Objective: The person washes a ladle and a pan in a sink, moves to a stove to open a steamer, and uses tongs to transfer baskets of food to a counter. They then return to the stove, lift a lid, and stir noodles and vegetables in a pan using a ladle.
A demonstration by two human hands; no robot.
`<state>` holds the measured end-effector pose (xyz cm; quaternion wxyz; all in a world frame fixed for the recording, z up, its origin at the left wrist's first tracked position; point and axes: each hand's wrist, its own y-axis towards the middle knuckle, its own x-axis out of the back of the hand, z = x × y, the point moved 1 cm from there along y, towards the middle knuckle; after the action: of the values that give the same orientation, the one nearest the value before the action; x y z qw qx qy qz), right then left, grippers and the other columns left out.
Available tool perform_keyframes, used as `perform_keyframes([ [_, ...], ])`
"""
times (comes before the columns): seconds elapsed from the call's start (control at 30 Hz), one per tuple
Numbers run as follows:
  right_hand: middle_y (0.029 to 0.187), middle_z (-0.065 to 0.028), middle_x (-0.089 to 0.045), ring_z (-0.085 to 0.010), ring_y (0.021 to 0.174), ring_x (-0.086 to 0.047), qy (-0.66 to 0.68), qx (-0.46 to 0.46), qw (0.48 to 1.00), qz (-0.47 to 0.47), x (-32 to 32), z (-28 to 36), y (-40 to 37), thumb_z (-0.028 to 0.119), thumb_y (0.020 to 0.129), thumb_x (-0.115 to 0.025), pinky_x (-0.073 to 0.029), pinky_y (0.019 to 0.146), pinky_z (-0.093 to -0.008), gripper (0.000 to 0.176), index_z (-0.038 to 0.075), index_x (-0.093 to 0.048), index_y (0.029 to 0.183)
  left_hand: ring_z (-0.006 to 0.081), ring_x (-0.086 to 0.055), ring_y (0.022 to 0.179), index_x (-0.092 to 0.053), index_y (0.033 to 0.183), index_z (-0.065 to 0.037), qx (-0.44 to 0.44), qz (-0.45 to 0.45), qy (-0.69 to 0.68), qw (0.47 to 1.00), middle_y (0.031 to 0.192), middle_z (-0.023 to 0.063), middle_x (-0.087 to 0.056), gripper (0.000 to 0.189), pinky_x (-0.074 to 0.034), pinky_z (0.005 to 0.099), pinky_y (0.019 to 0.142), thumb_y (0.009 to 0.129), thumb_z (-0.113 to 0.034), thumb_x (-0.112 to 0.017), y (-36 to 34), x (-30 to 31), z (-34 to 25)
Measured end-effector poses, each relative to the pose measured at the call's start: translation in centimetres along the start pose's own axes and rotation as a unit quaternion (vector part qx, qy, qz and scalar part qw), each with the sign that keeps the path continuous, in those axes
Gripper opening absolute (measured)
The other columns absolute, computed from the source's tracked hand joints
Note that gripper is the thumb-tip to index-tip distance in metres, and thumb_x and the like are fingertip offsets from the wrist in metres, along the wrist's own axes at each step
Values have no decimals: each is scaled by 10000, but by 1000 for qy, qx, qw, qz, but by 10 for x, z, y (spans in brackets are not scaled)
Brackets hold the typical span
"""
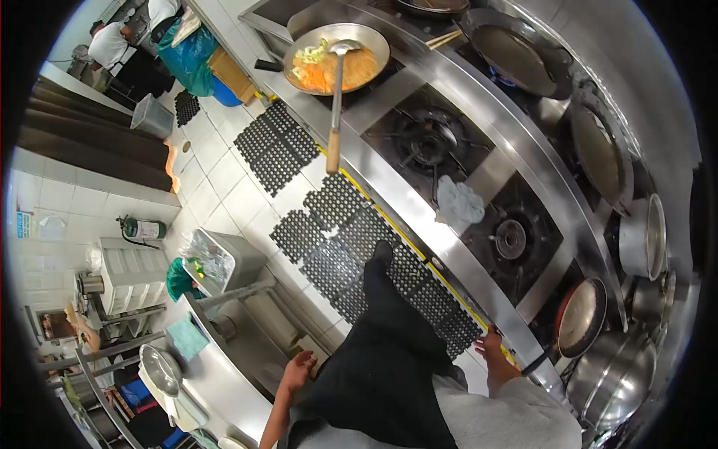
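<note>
My left hand (301, 368) hangs beside my dark apron, near the white counter, fingers loosely apart with nothing in them. Low by the stove's front edge, my right hand (490, 346) is close to the yellow strip, its fingers apart and holding nothing. A red-rimmed frying pan (581, 318) sits on the stove nearest that hand, its handle pointing my way. Further along, a wide pan (298, 40) holds orange and pale green shredded food. A ladle (336, 105) rests in it, the wooden handle sticking out over the stove edge.
A crumpled cloth (459, 200) lies between two burners. Dark woks (516, 56) and pots (642, 238) line the back of the stove. Black perforated mats (336, 258) cover the floor. A grey bin (238, 258) and a counter (224, 359) stand left. Two people work at the far end.
</note>
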<state>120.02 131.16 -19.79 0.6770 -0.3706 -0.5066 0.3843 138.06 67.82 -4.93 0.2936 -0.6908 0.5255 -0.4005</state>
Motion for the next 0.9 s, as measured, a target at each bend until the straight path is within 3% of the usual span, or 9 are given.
perform_keyframes([
  [0.13, 899, -114, -608, -298, 768, -624, 115, -50, 991, -38, -23, 0, -11, 452, 1017, -486, -504, 689, -487, 313, 219, -570, 1209, 269, -639, 1208, -626, 1320, -23, -23, 9, 92, 995, 1246, 176, -695, 470, -498, 370, 1005, 961, -324, -673, 71, 39, 51],
  [0.2, 884, -115, -621, -312, 766, -634, 154, -143, 973, 95, -44, -6, -4, 463, 1018, -470, -505, 681, -506, 351, 186, -581, 1202, 282, -642, 1207, -637, 1307, -25, -19, 3, 183, 983, 1242, 175, -698, 466, -495, 374, 1008, 970, -346, -646, 116, 64, 97],
  [0.27, 903, -109, -638, -313, 795, -622, -17, -156, 979, 132, -109, 33, -43, 524, 1005, -475, -505, 716, -506, 393, 169, -629, 1073, 266, -658, 1170, -649, 1302, -36, 0, 16, 192, 981, 1219, 160, -707, 461, -518, 369, 967, 971, -356, -635, 101, 92, 20],
  [0.3, 930, -101, -649, -308, 826, -604, -168, -130, 972, 98, -138, 60, -75, 579, 991, -487, -505, 756, -497, 452, 169, -673, 948, 258, -666, 1152, -655, 1300, -41, 9, 22, 197, 980, 1208, 153, -711, 459, -529, 367, 946, 971, -361, -629, 81, 102, -57],
  [0.4, 715, -67, -616, -233, 713, -614, -409, 392, 804, 182, -235, 158, -126, 547, 1015, -485, -497, 715, -385, 556, 54, -677, 844, 215, -698, 1022, -667, 1281, -22, 26, -11, 155, 988, 1148, 130, -726, 459, -559, 348, 848, 963, -353, -650, 110, 131, -130],
  [0.5, 782, -113, -660, -151, 783, -621, -202, 424, 824, 317, -315, 305, -298, 408, 992, -605, -486, 741, -318, 453, -26, -693, 898, 176, -695, 894, -680, 1235, 25, -160, -25, 147, 976, 1085, 130, -731, 487, -561, 325, 775, 970, -381, -634, 175, 162, -153],
  [0.63, 1006, -137, -722, -236, 945, -709, -20, 551, 750, 366, -442, 379, -360, 332, 974, -673, -533, 853, -334, 466, -29, -588, 1257, 191, -684, 942, -668, 1238, 42, -92, -2, 97, 991, 1081, 148, -730, 513, -552, 320, 815, 987, -400, -603, 209, 168, -286],
  [0.73, 1031, -217, -704, -341, 929, -706, -136, 513, 807, 259, -509, 429, -395, 420, 848, -774, -541, 834, -428, 716, -5, -489, 1349, 202, -683, 964, -665, 1242, 28, -123, 44, 121, 984, 1082, 145, -733, 476, -545, 336, 857, 982, -368, -622, 266, 181, -328],
  [0.9, 1026, -310, -663, -500, 994, -640, -219, 543, 800, 134, -535, 445, -382, 173, 861, -640, -510, 888, -540, 407, 12, -503, 1209, 198, -662, 992, -664, 1228, 7, -159, 116, 226, 954, 1107, 104, -695, 417, -536, 332, 848, 998, -338, -616, 356, 219, -370],
])
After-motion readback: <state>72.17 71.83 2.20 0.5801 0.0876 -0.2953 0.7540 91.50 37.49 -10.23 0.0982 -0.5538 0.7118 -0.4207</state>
